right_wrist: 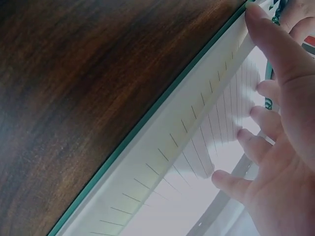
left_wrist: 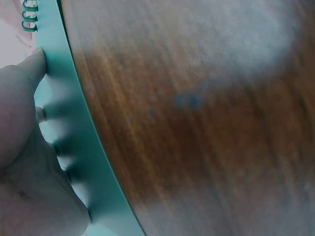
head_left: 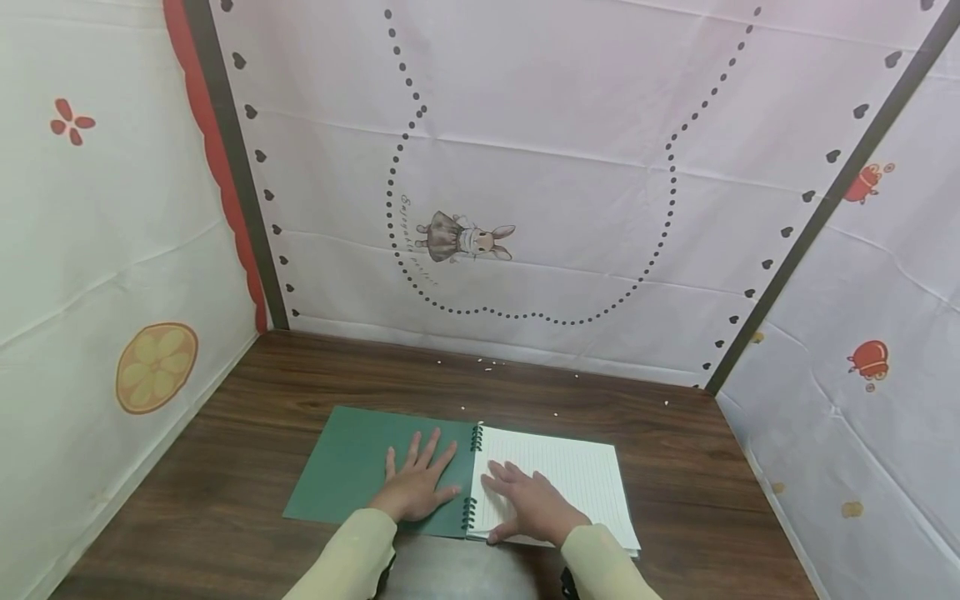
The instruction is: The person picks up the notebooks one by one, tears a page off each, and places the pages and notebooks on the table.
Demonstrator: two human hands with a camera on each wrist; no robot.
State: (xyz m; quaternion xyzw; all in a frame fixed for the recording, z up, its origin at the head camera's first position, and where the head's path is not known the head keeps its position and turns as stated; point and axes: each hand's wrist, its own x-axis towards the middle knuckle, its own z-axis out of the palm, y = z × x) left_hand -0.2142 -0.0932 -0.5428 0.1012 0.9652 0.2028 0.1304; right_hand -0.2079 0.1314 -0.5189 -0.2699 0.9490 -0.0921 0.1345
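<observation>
A spiral notebook lies open on the table, its green cover (head_left: 337, 467) to the left and lined white pages (head_left: 592, 475) to the right. Green wire coils (head_left: 469, 512) run down between them. My left hand (head_left: 417, 486) rests on the cover with its fingers spread; in the left wrist view its thumb (left_wrist: 35, 66) touches the green surface near the coils. Across the lined page lies my right hand (head_left: 536, 504), fingers apart and fingertips on the paper. In the right wrist view, the thumb (right_wrist: 275, 44) reaches the page's near edge beside the coils.
The dark wooden table (head_left: 690, 483) carries the notebook. Small white bits (head_left: 487, 364) are scattered toward its back. Printed white cloth (head_left: 555, 208) hangs behind, with more cloth on the left (head_left: 82, 275) and right (head_left: 900, 350).
</observation>
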